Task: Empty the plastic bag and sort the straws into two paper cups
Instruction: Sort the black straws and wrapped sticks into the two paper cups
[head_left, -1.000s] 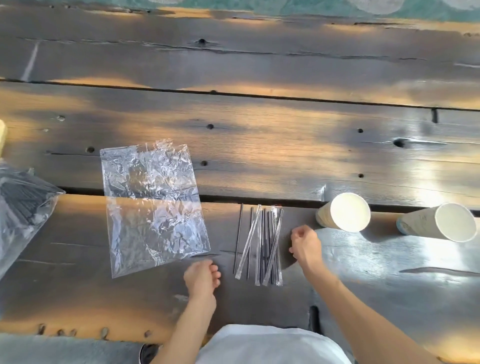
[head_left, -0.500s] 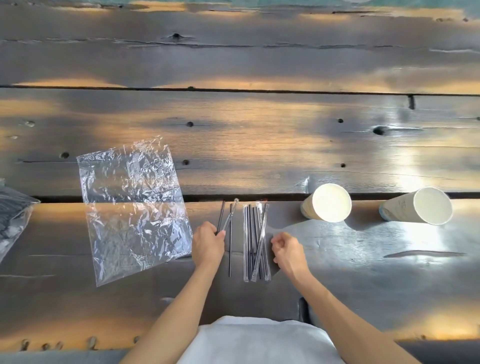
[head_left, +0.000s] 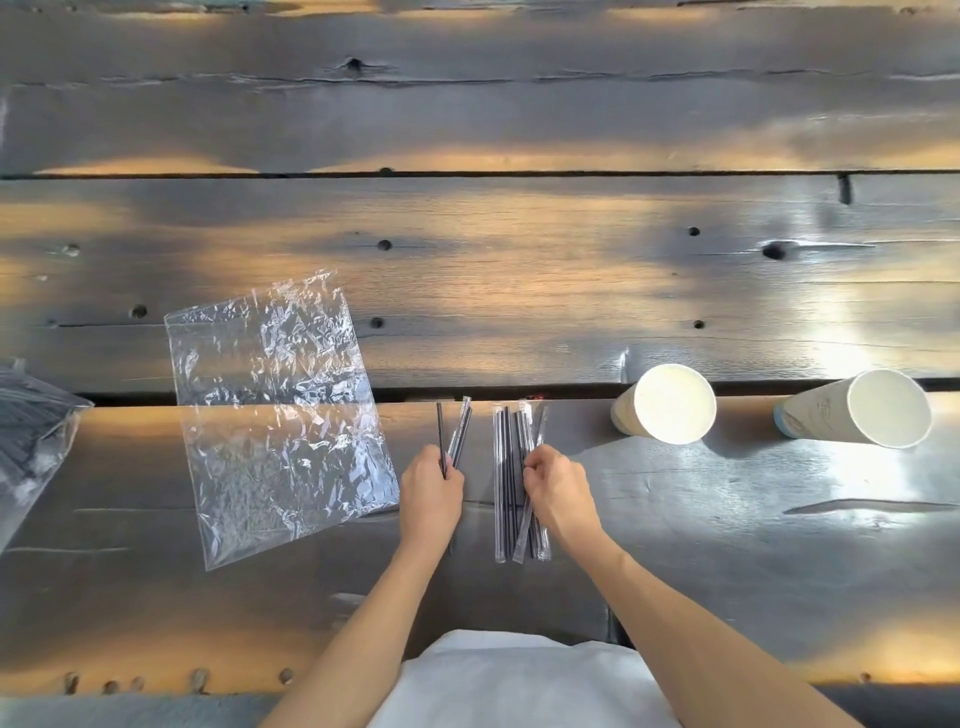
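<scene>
An empty clear plastic bag (head_left: 278, 415) lies flat on the dark wooden table, left of centre. My left hand (head_left: 431, 488) is closed around two or three thin black straws (head_left: 452, 431), one of them in a clear wrapper, that point away from me. Just to the right lies a pile of several black straws (head_left: 511, 478) in clear wrappers, and my right hand (head_left: 556, 488) rests on its right side with fingers pinching one. Two white paper cups stand to the right: the nearer cup (head_left: 667, 402) and the farther cup (head_left: 883, 408), both with nothing visible inside.
A second plastic bag (head_left: 31, 441) filled with dark straws lies at the left edge of the view. A gap between table planks (head_left: 571, 392) runs just beyond the straws. The table's near edge (head_left: 156, 691) is close to my white-clad body.
My left hand moved up from the table edge and took hold of a few straws at the pile's left, separating them. My right hand shifted onto the pile's right side.
</scene>
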